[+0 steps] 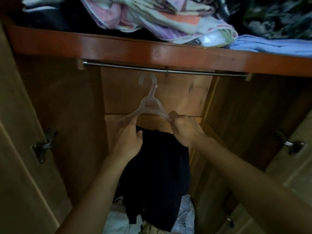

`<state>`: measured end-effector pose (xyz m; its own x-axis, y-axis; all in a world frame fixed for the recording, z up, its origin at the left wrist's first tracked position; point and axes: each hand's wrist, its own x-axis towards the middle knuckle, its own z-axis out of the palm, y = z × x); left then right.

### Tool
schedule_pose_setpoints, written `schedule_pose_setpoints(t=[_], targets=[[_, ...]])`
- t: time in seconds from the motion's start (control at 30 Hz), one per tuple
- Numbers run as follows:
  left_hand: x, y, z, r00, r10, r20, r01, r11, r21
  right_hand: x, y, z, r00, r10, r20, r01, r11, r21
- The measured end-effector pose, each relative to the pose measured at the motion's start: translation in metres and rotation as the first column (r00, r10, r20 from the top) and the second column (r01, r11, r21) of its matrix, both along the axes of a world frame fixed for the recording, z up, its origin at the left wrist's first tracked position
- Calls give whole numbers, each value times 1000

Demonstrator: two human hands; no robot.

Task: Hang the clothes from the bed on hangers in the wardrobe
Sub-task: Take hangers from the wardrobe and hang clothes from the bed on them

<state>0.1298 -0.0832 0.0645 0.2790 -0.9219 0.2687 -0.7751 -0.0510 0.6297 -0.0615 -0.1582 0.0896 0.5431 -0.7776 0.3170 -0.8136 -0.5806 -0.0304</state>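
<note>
A translucent plastic hanger [149,103] hangs with its hook over the metal rail [165,70] inside the wooden wardrobe. My left hand [129,137] holds the hanger's left arm with its fingers curled up around it. My right hand [183,127] grips the hanger's right arm tip. A black garment [158,176] droops below both hands, between my forearms; how it attaches to the hanger is hidden by my hands.
A shelf [152,49] above the rail carries folded blankets [168,19] and a blue cloth [270,45]. Open doors with metal hinges [43,146] stand on both sides. White and patterned clothes [185,215] lie on the wardrobe floor.
</note>
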Motion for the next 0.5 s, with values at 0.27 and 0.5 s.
schedule_pose_setpoints(t=[0.27,0.5], targets=[[-59,-3,-17,997,-74,-7,74,997,15,-104,69,-15,987,-75,144,79,996,-27],[-130,11,-36,929,-361,-77,357,932,-60,-188,148,-30,931,-214,295,227,974,-8]])
